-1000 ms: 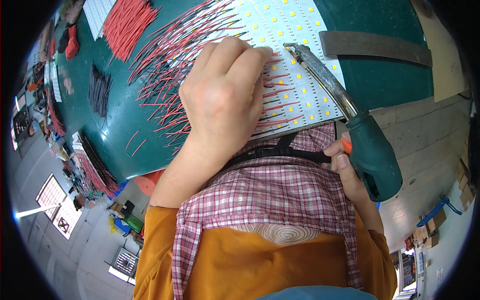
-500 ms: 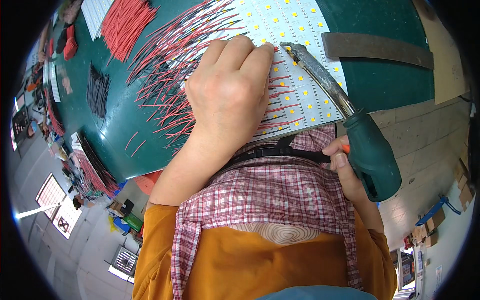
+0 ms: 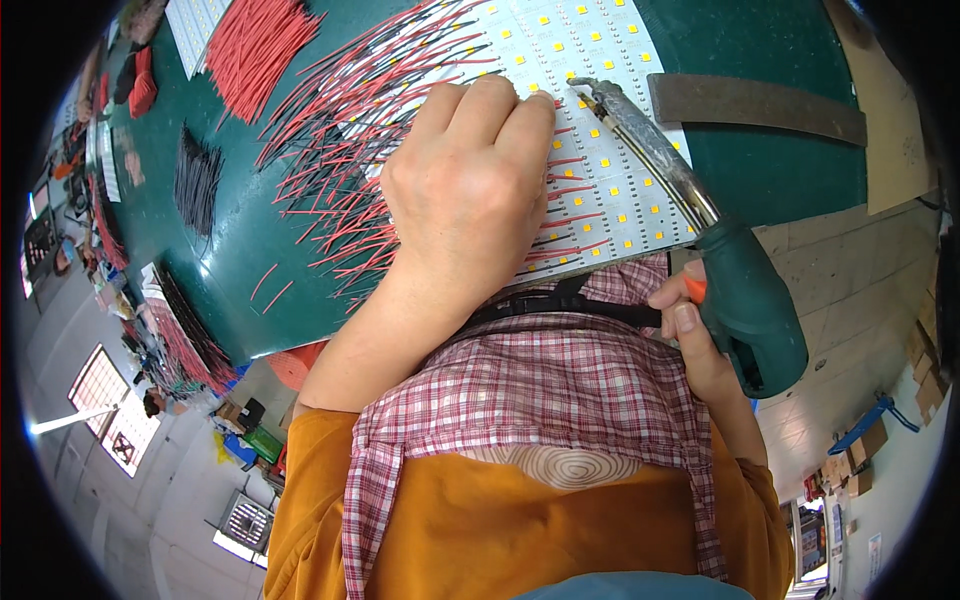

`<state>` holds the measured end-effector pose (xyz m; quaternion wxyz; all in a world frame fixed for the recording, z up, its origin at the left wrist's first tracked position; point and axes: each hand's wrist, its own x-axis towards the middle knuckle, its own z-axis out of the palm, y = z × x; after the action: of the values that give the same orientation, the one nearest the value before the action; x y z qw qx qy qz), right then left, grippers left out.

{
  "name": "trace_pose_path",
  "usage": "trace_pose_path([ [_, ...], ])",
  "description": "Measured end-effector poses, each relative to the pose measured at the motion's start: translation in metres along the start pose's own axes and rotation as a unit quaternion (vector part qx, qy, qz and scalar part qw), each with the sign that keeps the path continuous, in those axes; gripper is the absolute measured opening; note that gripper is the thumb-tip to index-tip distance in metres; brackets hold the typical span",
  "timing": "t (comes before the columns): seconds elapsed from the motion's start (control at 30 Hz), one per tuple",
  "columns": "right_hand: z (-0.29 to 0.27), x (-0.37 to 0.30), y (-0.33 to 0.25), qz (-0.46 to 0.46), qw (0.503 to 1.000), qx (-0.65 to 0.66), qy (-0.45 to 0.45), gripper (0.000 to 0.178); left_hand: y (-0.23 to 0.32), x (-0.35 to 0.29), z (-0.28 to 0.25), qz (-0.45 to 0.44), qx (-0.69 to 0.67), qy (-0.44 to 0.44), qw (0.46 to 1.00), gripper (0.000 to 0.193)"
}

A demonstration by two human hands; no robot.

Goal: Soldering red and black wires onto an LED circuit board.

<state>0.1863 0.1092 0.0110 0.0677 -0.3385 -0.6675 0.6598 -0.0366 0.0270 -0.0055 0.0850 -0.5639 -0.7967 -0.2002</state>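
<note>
My left hand (image 3: 468, 180) is closed, back upward, over a white LED board (image 3: 625, 185) with rows of yellow chips. Its fingertips are mostly hidden, so what they pinch cannot be made out. Red and black wires (image 3: 335, 160) fan out around it, and more stick out along the board's near part. My right hand (image 3: 695, 325) grips a soldering gun (image 3: 755, 310) with a dark green handle and an orange trigger. The gun's bent tip (image 3: 580, 82) is over the board, just right of my left fingers; whether it touches is unclear.
A flat dark metal strip (image 3: 760, 108) overlaps the board's right edge. On the green table (image 3: 235, 285) lie a red wire bundle (image 3: 260, 60), a black wire bundle (image 3: 197, 185) and two loose red wires. Another wire pile (image 3: 185, 335) sits at the left edge.
The board, the metal strip and my left hand have shifted slightly to the right. The soldering gun has also moved a little right, its tip still near my left fingers.
</note>
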Motion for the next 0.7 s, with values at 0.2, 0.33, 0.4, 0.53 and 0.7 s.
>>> trace_pose_path([
  [0.2, 0.000, 0.003, -0.001, 0.002, 1.000, -0.010, -0.003, 0.010, -0.008, 0.004, -0.004, -0.050, -0.066, 0.016, 0.996, 0.021],
  [0.33, 0.001, 0.006, -0.002, 0.009, 1.000, -0.016, 0.000, 0.010, -0.013, 0.008, 0.004, -0.021, -0.043, 0.032, 0.998, 0.021],
  [0.4, -0.002, 0.007, 0.003, -0.057, 0.994, -0.083, -0.035, 0.011, -0.011, 0.007, 0.005, -0.026, -0.032, 0.032, 0.999, 0.022],
  [0.53, 0.000, 0.009, 0.001, -0.052, 0.997, -0.063, -0.017, 0.010, -0.012, 0.007, 0.006, -0.018, -0.030, 0.031, 0.999, 0.022],
  [0.7, -0.007, 0.006, 0.008, -0.083, 0.980, -0.169, -0.072, 0.016, -0.011, 0.008, 0.004, -0.010, -0.021, 0.038, 0.999, 0.023],
])
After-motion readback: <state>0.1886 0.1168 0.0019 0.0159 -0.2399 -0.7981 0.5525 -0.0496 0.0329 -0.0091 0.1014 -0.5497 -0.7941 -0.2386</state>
